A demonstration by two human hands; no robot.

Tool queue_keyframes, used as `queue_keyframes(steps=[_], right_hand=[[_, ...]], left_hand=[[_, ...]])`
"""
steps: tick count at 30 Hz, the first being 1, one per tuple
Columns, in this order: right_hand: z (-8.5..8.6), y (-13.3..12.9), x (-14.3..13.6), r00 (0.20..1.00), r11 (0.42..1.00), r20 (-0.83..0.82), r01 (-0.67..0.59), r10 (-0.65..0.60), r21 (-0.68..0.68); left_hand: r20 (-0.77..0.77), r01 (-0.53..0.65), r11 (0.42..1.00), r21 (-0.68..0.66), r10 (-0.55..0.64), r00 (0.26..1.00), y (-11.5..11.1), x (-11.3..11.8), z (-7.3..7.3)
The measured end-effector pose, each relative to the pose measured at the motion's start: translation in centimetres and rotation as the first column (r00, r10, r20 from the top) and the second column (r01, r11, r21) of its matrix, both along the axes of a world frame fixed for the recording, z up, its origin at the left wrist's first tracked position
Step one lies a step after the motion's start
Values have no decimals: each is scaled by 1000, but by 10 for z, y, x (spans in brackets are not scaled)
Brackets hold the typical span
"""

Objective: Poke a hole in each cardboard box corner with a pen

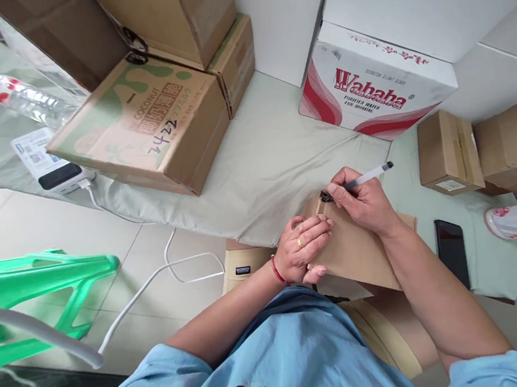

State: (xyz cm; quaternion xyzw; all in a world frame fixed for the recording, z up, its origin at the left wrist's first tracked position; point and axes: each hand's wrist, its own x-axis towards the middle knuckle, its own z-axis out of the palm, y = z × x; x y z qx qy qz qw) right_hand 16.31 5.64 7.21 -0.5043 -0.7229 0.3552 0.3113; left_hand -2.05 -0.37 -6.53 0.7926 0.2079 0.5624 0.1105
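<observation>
A brown cardboard piece, possibly a box, rests over my lap at the bed or table edge. My left hand lies on its left side, fingers together on top and thumb at the near edge. My right hand is closed around a pen with a clear grey barrel and black end, slanting up to the right. A small black tangled thing shows below the right fingertips at the cardboard's far corner; I cannot tell what it is. The pen's lower tip is hidden by the fingers.
Cardboard boxes stand at the back left beside a plastic bottle and a white power bank with a cable. A Wahaha carton stands behind. A phone and small boxes lie right. A green stool stands left.
</observation>
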Motion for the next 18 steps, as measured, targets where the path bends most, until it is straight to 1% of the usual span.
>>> queue_keyframes(steps=[3, 5, 7, 9, 11, 13, 14, 15, 16, 17, 18], right_hand=[[-2, -1, 0, 1000, 1000, 2, -23, 23, 7], [-1, -1, 1, 1000, 999, -11, 13, -13, 32], [4, -1, 5, 992, 991, -73, 111, -105, 74], [12, -1, 16, 956, 963, -203, 238, -210, 126], [20, -4, 36, 895, 922, -347, 352, -282, 158], [22, -13, 66, 845, 884, -405, 441, -349, 157], [19, -20, 84, 834, 860, -374, 487, -406, 151], [14, -29, 103, 831, 834, -291, 530, -475, 153], [6, -39, 123, 823, 809, -166, 566, -543, 160], [-4, -49, 142, 800, 788, 6, 590, -600, 177], [-14, -60, 159, 765, 793, 209, 578, -609, 193]], left_hand=[[3, -10, 1000, 8, 10, 1000, 0, 0, 1], [3, -9, 1000, 13, 9, 1000, -1, 0, 3], [-1, 1, 1000, 7, -1, 1000, -1, -1, 5], [-8, 17, 1000, -8, -17, 1000, -1, -4, 8], [-31, 49, 998, -46, -51, 998, -3, -8, 12], [-57, 77, 990, -117, -84, 995, -8, -14, 17], [-63, 73, 984, -163, -84, 995, -12, -17, 19], [-61, 57, 975, -213, -72, 996, -17, -20, 21], [-55, 35, 965, -259, -51, 997, -23, -24, 23], [-44, 15, 954, -299, -30, 999, -29, -27, 24], [-33, 5, 943, -333, -16, 999, -35, -30, 25]])
